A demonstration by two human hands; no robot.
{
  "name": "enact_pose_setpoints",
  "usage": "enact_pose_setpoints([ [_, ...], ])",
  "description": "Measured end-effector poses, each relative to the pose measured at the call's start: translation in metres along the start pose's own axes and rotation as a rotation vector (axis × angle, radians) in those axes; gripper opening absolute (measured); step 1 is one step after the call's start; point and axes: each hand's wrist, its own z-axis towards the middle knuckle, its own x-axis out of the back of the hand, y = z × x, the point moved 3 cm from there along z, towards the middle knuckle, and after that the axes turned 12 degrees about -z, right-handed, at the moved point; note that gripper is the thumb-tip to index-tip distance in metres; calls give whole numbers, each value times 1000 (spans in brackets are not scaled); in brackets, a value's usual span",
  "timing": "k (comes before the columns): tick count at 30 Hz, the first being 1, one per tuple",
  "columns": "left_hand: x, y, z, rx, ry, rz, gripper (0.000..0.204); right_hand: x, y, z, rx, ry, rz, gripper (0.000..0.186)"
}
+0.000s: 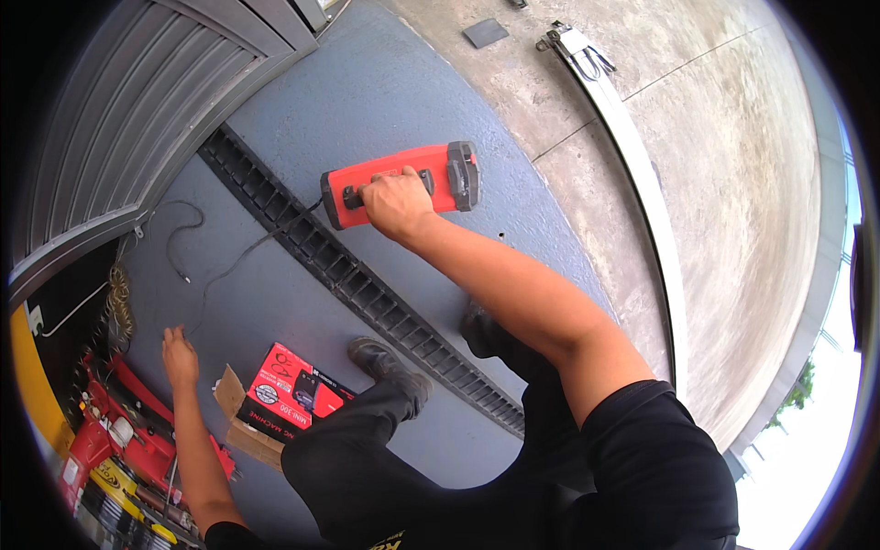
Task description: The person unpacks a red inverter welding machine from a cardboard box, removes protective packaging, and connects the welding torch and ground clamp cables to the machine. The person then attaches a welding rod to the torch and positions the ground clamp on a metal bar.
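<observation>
Right fingers: curled tight round the black handle of one red boxy machine [401, 184], held out above the blue-grey floor [385, 101].
Right hand [396, 202]: arm stretched forward, elbow slightly bent.
Left fingers: loosely spread, holding nothing.
Left hand [179, 356]: reaching down beside one red cardboard box [293, 392] and one red trolley jack [124, 431].
Cable [247, 257]: one, trailing from the machine across one black drain grate [367, 289].
Boots: two, straddling the grate.
</observation>
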Motion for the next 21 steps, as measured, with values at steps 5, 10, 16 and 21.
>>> enact_pose_setpoints([
  [5,-73,32,31,88,-149,-64,39,3,-26,16,-26,-20,74,23],
  [10,-132,58,70,54,-464,-164,54,10,-46,36,-43,-43,207,22],
  [16,-104,106,77,143,-635,-546,59,21,-75,44,33,-112,71,28],
  [21,-39,164,68,0,-516,-710,52,17,-101,67,-39,-120,89,26],
])
